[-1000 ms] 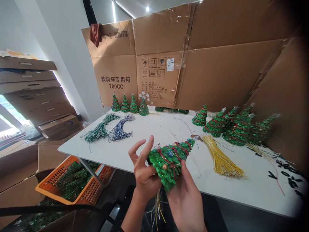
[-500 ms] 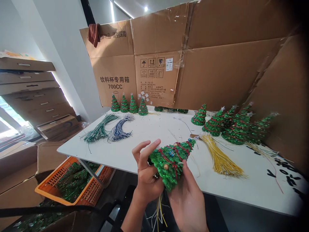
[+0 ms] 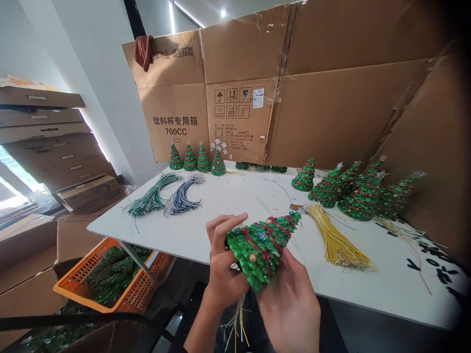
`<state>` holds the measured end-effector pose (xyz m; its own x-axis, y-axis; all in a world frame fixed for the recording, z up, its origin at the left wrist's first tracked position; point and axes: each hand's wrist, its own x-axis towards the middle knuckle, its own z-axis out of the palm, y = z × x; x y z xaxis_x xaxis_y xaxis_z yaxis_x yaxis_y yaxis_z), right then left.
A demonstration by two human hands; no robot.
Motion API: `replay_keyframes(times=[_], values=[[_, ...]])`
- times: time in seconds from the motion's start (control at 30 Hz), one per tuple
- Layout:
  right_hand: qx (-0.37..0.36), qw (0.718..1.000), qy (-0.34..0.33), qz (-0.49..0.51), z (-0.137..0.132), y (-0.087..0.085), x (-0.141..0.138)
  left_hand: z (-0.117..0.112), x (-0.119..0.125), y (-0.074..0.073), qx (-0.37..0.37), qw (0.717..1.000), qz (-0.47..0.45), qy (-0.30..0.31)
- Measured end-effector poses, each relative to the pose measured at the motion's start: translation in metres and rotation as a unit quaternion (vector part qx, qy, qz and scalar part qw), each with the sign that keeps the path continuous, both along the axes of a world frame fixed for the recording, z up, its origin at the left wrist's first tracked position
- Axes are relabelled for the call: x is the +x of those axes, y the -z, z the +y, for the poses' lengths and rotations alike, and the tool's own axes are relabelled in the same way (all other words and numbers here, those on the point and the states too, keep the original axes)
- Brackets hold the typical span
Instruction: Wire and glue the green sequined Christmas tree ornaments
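Left hand (image 3: 224,262) half closed, fingers curled around the left side of a green sequinned Christmas tree (image 3: 259,250), held tilted just above the table's near edge. Right hand (image 3: 289,314) partly open, cupped against the tree's lower right side. Pale wires (image 3: 239,323) dangling beneath. Beyond, on the white table (image 3: 235,196), a yellow wire bundle (image 3: 336,240), green wire bundle (image 3: 152,198), blue wire bundle (image 3: 180,198), and more sequinned trees (image 3: 362,196) against flattened cardboard (image 3: 239,73).

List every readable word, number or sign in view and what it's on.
"饮料杯专用箱": printed on the brown cardboard carton.
"700CC": directly below it, same carton.
"请别踩踏": on the carton's top flap; characters before it not legible.
Handling icons: symbols, no clear words.
White sticker and spec print block: too small to read.
Black marks on the white table: too distorted to read.
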<state>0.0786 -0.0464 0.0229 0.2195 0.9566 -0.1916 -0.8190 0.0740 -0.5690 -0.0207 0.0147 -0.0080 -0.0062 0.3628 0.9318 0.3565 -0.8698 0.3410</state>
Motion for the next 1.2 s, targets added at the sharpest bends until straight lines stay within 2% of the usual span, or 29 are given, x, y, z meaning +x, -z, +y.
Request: replay_keyframes(times=[0.37, 0.57, 0.77, 1.2], values=[[-0.010, 1.000, 0.010, 0.003, -0.0019, -0.0019, 0.0001, 0.0016, 0.0055, -0.0001, -0.004, 0.998, -0.057, 0.033], [-0.025, 1.000, 0.005, 0.010, -0.0041, 0.0026, 0.0008, 0.0022, 0.0061, 0.0006, 0.000, 0.998, -0.055, 0.039], [-0.028, 1.000, 0.008, 0.000, -0.0022, -0.0001, -0.0014, 0.0037, 0.0065, 0.0033, -0.006, 0.997, -0.057, 0.044], [0.002, 1.000, -0.009, -0.006, -0.0015, 0.0044, -0.0009, 0.0074, 0.0048, 0.0053, 0.003, 0.997, -0.058, 0.056]])
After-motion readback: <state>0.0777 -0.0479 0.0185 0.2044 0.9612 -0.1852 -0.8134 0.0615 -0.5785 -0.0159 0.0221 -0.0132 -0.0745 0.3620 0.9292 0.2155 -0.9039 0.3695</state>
